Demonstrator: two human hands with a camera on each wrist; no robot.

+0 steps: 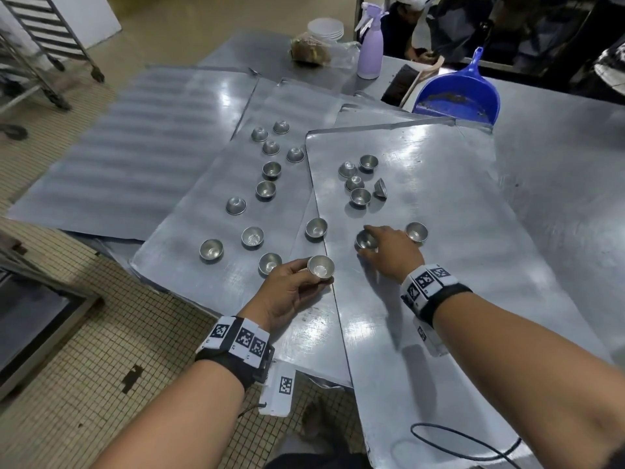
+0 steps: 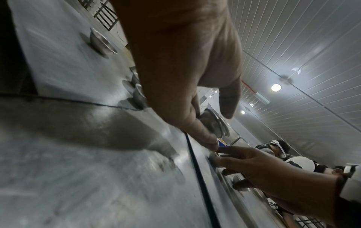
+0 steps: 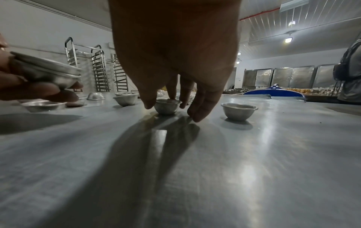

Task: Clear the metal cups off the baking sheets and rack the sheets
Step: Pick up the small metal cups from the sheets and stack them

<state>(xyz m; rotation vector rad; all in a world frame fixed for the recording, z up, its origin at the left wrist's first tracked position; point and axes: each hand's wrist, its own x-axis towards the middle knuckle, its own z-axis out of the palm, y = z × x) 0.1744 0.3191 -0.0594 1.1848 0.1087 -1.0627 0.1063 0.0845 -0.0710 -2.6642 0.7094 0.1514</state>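
My left hand [image 1: 287, 292] pinches a metal cup [image 1: 321, 266] lifted off the left baking sheet [image 1: 209, 286], more cups [image 1: 252, 237] scattered beyond that grip. My right hand [image 1: 394, 252] reaches down, its grip closing round a cup [image 1: 366, 240] standing on the right baking sheet [image 1: 456, 299]; another cup [image 1: 416, 231] sits just right of it

Ceiling lamps [image 2: 276, 87] light the room coolly from above, throwing white glare across the sheets [image 1: 422, 170]. Both wrist views sit dim and grainy, each hand [image 3: 173, 50] a dark silhouette casting long soft shadows. Near metal smears with blur; straight lines bow toward the edges.
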